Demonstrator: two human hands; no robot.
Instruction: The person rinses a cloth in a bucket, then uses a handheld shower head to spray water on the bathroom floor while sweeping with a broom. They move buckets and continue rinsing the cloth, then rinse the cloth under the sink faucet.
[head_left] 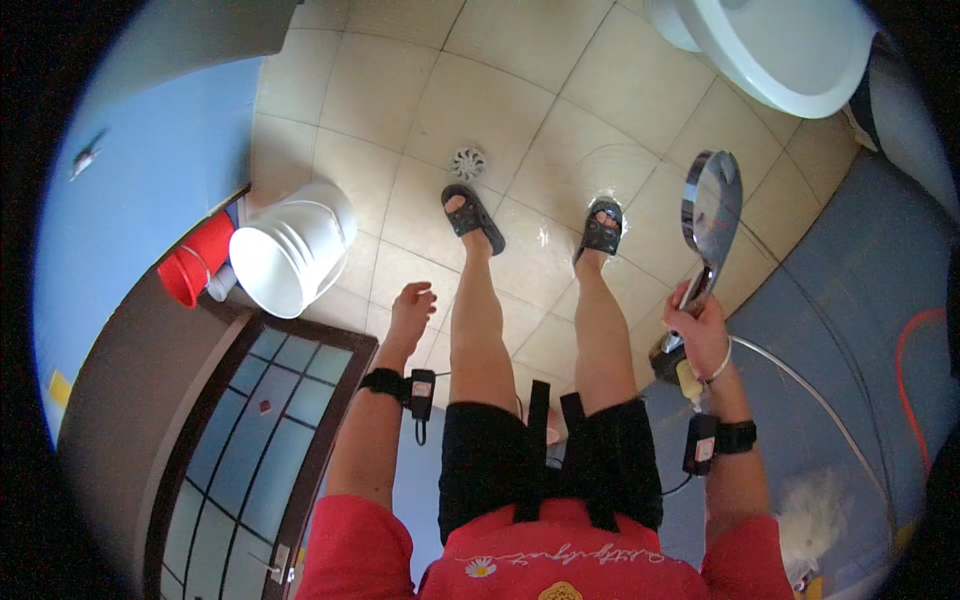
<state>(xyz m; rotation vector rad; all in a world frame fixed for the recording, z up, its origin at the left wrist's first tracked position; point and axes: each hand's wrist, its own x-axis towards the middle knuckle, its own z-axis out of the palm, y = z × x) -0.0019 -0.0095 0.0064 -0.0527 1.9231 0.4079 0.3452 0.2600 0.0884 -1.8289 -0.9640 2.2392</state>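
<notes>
In my right hand is the handle of a chrome shower head, with my fingers wrapped round it. The shower head is held up with its wide round end pointing away from me. A pale hose curves off to the right below that hand. My left hand hangs in the air beside my left leg, fingers loosely bent and apart, holding nothing. The thing nearest to it is a white bucket, a short way off to the left.
Wet beige tiles lie under my dark sandals, with a round floor drain beside my left foot. A red bucket stands by the blue wall. A white basin is at the far right, and a glass-paned door at the near left.
</notes>
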